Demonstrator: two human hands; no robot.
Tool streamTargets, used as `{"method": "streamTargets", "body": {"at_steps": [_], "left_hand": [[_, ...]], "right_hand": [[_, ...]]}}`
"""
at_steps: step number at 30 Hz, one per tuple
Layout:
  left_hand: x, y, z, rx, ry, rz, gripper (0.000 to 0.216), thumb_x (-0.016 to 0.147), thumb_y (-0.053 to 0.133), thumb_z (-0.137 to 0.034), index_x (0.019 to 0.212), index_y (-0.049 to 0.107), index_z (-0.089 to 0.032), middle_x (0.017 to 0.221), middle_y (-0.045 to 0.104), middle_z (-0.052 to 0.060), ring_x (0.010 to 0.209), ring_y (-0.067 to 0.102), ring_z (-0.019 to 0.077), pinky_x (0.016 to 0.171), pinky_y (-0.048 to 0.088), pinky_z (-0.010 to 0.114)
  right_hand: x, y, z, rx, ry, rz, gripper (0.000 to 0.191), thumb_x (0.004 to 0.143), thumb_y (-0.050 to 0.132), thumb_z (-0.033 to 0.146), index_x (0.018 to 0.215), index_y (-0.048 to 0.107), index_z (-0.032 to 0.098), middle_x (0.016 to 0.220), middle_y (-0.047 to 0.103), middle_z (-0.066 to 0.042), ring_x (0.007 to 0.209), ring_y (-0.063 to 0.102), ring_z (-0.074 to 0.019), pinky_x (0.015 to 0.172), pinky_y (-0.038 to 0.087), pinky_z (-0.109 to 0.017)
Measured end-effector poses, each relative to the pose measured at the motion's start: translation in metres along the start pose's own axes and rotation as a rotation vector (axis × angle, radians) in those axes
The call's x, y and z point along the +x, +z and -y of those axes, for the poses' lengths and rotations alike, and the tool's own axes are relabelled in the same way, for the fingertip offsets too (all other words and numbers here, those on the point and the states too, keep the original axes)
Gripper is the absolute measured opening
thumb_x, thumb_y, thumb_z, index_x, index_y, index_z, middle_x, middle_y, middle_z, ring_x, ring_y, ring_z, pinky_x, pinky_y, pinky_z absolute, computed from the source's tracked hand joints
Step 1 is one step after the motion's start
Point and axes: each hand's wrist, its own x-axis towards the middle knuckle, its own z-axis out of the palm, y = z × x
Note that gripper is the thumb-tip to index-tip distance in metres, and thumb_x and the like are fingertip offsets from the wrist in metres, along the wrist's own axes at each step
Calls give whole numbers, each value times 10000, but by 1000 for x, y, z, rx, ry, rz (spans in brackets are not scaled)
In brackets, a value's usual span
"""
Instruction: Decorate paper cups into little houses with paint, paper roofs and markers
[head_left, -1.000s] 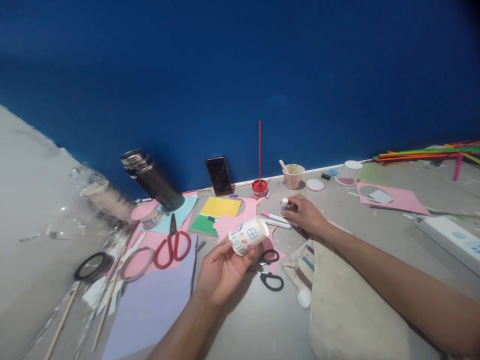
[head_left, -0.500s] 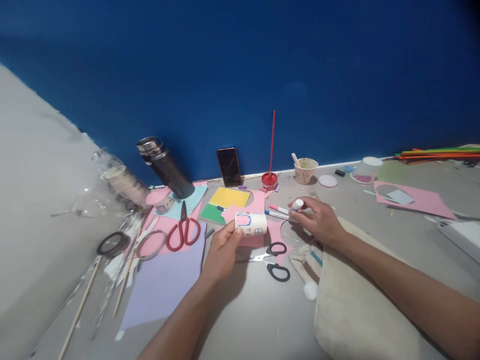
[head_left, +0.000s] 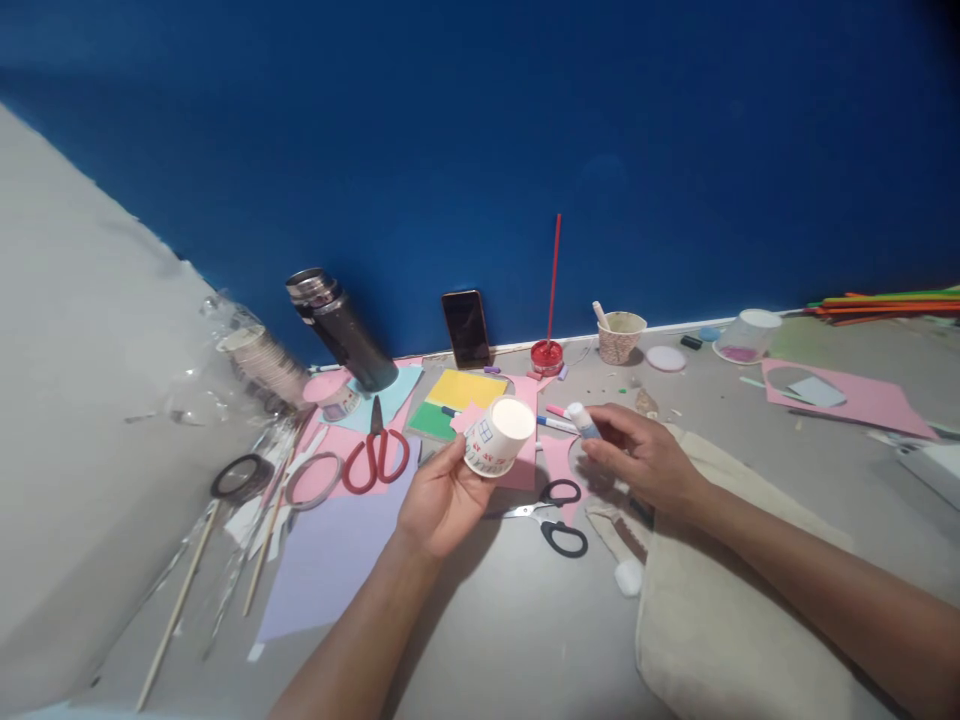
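Note:
My left hand (head_left: 448, 495) is closed around a white paper cup (head_left: 489, 448) with a window, red flowers and grass drawn on its side. The cup tilts, its pale round end turned up and its wider rim low against my fingers. Just to the right, my right hand (head_left: 641, 455) grips a glue stick (head_left: 583, 420) with a white cap. Black-handled scissors (head_left: 564, 538) lie on the table below the cup. Markers (head_left: 556, 424) and pink paper scraps (head_left: 556, 462) are between the two hands.
Red-handled scissors (head_left: 375, 462), tape rolls (head_left: 313, 481) and lilac paper (head_left: 330, 560) lie left, near a dark flask (head_left: 349, 340). At the wall stand a phone (head_left: 466, 330), a red pot with a stick (head_left: 547, 358) and a patterned cup (head_left: 620, 340). A beige cloth (head_left: 712, 600) lies right.
My left hand has turned the cup from lying sideways to tilted with its pale end up; the pink arch drawing is out of sight. The glue stick in my right hand has tipped and shows more of its side.

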Motion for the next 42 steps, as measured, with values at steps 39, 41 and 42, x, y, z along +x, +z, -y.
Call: {"method": "streamTargets", "body": {"at_steps": [39, 41, 42], "left_hand": [[-7, -18, 10, 542, 47, 579, 438, 1028, 620, -443, 1336, 736, -155, 1364, 727, 185, 1192, 714, 337, 1017, 539, 438], [-8, -20, 10, 560, 47, 582, 430, 1029, 615, -456, 1342, 739, -187, 1368, 730, 162, 1225, 698, 334, 1027, 530, 434], [-9, -20, 10, 567, 44, 588, 431, 1029, 614, -462, 1347, 739, -199, 1369, 731, 155, 1250, 684, 339, 1045, 520, 444]], "right_hand": [[25, -49, 76, -213, -322, 196, 132, 944, 598, 231, 884, 708, 189, 712, 731, 7, 510, 569, -87, 514, 398, -218], [27, -49, 74, -205, -288, 158, 125, 924, 601, 223, 853, 698, 190, 695, 716, 14, 513, 567, -86, 512, 401, -212], [28, -49, 73, -191, -264, 145, 123, 914, 602, 219, 834, 691, 192, 691, 710, 17, 512, 562, -85, 508, 401, -210]]}}
